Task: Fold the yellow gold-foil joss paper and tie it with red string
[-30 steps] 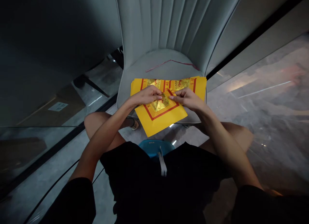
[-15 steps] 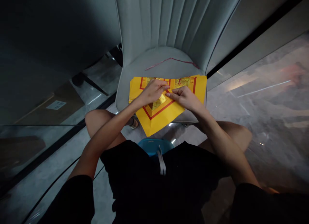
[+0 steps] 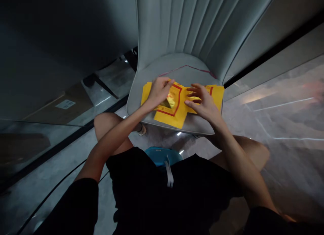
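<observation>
On the left side of the chair seat [image 3: 138,88], our left hand [image 3: 159,90] has its fingertips closed, looks like on the far edge of the gold-printed yellow sheet [image 3: 178,119]; our right hand [image 3: 204,103] is apart from it, fingers spread over the right half of the yellow stack [image 3: 218,91], no clear grip; can't tell if its fingertips touch paper. The sheet lies slantwise atop the stack, its near corner reaching the seat's near rim.

Risks, left to right: w/ only the left fingertips on it, the sheet could swing or crease if we pull unevenly, & the gold patch could scuff b/c the left hand sits so close. Mid, the near corner could catch on the rim or tip over it. Right, our loose fingers could drag the papers under them out of line, prob. fanning the stack; a strong nudge might send some to the floor.

Around us, left to right: cardboard box [image 3: 73,110] w/ a pale label, well apart; black cable [image 3: 58,185] on the floor by our left leg, a poss. snag for a foot; blue basin [image 3: 154,154] near, btwn our legs; red string [image 3: 186,66] far on the seat, just beyond the papers. It could get in the way if papers slide far. Our left hand & wrist hide part of the stack.
</observation>
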A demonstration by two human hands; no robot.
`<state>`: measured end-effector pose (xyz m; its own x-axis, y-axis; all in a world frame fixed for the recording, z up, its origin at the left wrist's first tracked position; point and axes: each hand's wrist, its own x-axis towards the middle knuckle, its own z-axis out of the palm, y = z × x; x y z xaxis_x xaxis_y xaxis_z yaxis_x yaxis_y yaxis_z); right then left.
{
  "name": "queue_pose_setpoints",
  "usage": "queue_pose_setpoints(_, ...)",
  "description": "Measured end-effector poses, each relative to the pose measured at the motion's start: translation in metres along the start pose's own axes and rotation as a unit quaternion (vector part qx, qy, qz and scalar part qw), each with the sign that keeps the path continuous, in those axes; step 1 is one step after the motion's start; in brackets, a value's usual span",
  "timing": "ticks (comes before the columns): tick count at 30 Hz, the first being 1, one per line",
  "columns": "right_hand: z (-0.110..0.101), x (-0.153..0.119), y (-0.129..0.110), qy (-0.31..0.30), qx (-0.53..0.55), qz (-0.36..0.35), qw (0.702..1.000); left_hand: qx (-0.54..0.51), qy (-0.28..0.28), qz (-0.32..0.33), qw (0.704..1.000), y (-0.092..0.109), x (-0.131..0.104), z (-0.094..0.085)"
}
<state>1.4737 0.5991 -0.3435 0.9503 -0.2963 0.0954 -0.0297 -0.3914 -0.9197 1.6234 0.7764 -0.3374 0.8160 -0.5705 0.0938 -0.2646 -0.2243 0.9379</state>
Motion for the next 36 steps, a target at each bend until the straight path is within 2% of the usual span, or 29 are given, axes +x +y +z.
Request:
queue_pose_setpoints(3, 0.004, 0.004, 0.006, 0.028, -0.076, -0.021, 0.997, -0.034, -0.037, -0.008, 0.999, 0.014, -0.012, 0.011)
queue_pose_setpoints(6, -0.002, 0.008, 0.005, 0.038, -0.121, -0.054, 0.991, -0.097, -0.099, -0.050, 0.989, 0.022, -0.018, 0.009)
queue_pose_setpoints(10, -0.012, 0.014, 0.007, -0.015, -0.038, 0.007, 0.999, -0.123, -0.163, -0.068, 0.977, 0.024, -0.019, 0.002)
queue_pose_setpoints(13, -0.018, 0.018, 0.012, 0.029, 0.006, 0.039, 0.999, -0.106, -0.194, -0.056, 0.974, 0.021, -0.018, -0.001)
queue_pose_setpoints(15, -0.021, 0.019, 0.015, 0.053, 0.001, 0.035, 0.998, -0.101, -0.213, -0.059, 0.970, 0.019, -0.018, -0.002)
queue_pose_setpoints(18, -0.019, 0.014, 0.010, 0.113, -0.098, -0.047, 0.988, -0.086, -0.186, -0.080, 0.975, 0.015, -0.020, 0.001)
queue_pose_setpoints(20, -0.012, 0.007, 0.003, 0.140, -0.203, -0.135, 0.960, -0.091, -0.155, -0.098, 0.979, 0.016, -0.021, 0.005)
queue_pose_setpoints(21, -0.007, 0.003, 0.000, 0.129, -0.249, -0.177, 0.943, -0.100, -0.148, -0.104, 0.978, 0.016, -0.021, 0.007)
queue_pose_setpoints(23, 0.005, -0.004, -0.006, 0.061, -0.299, -0.243, 0.921, -0.130, -0.145, -0.108, 0.975, 0.020, -0.022, 0.009)
queue_pose_setpoints(25, 0.015, -0.008, -0.009, -0.011, -0.296, -0.271, 0.916, -0.165, -0.151, -0.112, 0.968, 0.023, -0.022, 0.011)
queue_pose_setpoints(27, 0.023, -0.008, -0.010, -0.047, -0.261, -0.255, 0.930, -0.200, -0.167, -0.123, 0.957, 0.024, -0.024, 0.013)
queue_pose_setpoints(31, 0.027, -0.009, -0.012, -0.056, -0.135, -0.166, 0.975, -0.288, -0.237, -0.173, 0.911, 0.018, -0.031, 0.022)
queue_pose_setpoints(36, 0.027, -0.011, -0.014, -0.061, 0.015, -0.082, 0.995, -0.371, -0.244, -0.188, 0.876, 0.009, -0.038, 0.032)
